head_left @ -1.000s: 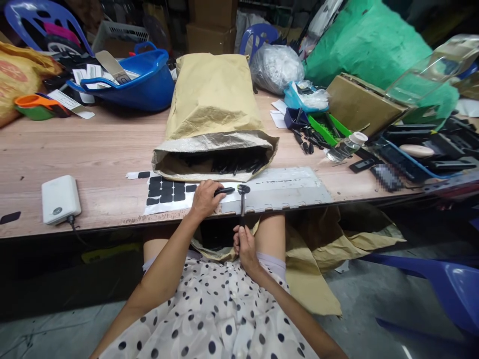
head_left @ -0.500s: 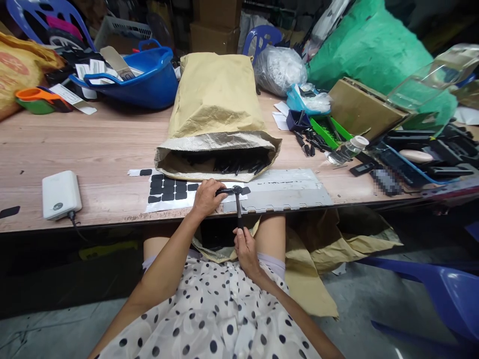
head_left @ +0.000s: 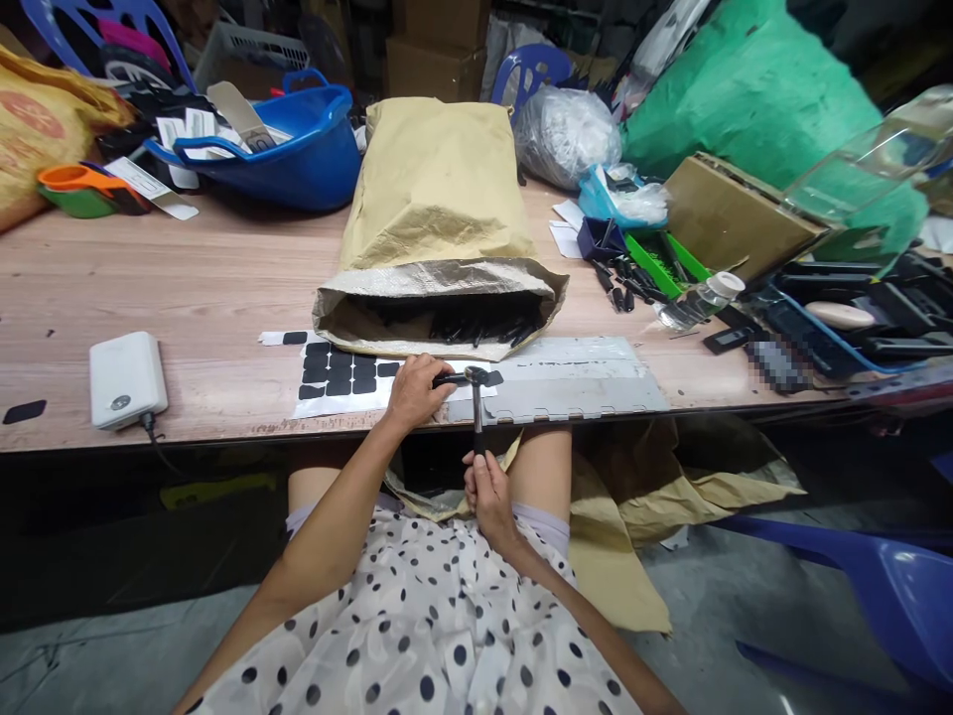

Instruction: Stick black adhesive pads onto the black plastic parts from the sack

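My left hand (head_left: pixel 413 389) is closed on a thin black part (head_left: pixel 447 378) lying at the table's near edge, on a white sheet of black pads (head_left: pixel 335 375). My right hand (head_left: pixel 487 489), below the table edge, grips the handle of a small hammer (head_left: pixel 477 412). The hammer's head rests on the right end of the black part, next to a grey metal plate (head_left: pixel 581 382). Just behind, a brown paper sack (head_left: pixel 439 214) lies open toward me with several black parts inside.
A white power adapter (head_left: pixel 126 378) sits at the left of the wooden table (head_left: pixel 186 298). A blue basin (head_left: pixel 290 149) stands at the back left. Green trays, a small bottle (head_left: pixel 696 301) and black parts crowd the right. A blue chair (head_left: pixel 879 586) stands at lower right.
The hammer head has come down from the right onto the end of the black part. My left hand has kept its hold; the view has shifted slightly.
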Demonstrator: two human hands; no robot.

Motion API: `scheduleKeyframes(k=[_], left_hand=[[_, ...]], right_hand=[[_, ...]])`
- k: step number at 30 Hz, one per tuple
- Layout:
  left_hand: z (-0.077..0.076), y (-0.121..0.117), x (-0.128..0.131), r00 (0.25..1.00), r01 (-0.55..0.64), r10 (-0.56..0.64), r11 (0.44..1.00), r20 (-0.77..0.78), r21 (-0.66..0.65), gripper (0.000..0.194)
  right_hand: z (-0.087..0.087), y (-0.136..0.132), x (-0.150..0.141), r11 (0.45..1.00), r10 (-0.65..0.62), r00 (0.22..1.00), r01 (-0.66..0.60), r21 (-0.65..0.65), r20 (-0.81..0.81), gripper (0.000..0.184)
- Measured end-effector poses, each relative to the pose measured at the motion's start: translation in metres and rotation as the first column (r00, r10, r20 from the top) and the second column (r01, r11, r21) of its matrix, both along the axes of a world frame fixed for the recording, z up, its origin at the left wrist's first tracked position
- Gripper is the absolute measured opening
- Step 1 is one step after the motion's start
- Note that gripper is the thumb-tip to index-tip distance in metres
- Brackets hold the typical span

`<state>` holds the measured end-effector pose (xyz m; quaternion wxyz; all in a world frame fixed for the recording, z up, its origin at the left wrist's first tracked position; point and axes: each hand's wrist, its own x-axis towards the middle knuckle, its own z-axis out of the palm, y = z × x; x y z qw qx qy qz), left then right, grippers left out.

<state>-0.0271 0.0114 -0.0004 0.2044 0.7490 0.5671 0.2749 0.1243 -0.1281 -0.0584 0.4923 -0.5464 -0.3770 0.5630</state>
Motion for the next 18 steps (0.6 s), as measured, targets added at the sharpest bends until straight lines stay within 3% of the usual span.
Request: scheduleKeyframes(k=[7, 18], left_hand=[[-0.004, 0.0001, -0.002, 1.0, -0.007, 0.006, 1.0, 0.02, 0.023, 0.027], [-0.0034, 0.0014, -0.0021, 1.0, -0.018, 0.018, 0.999, 0.008, 0.049, 0.019]], right_hand=[[0.0065, 0.003, 0.0011, 0.997, -0.052, 0.994, 0.046, -0.06, -0.091, 0.049], [-0.0008, 0.0063, -0.0029, 0.998, -0.051, 0.992, 0.046, -0.047, -0.112, 0.049]])
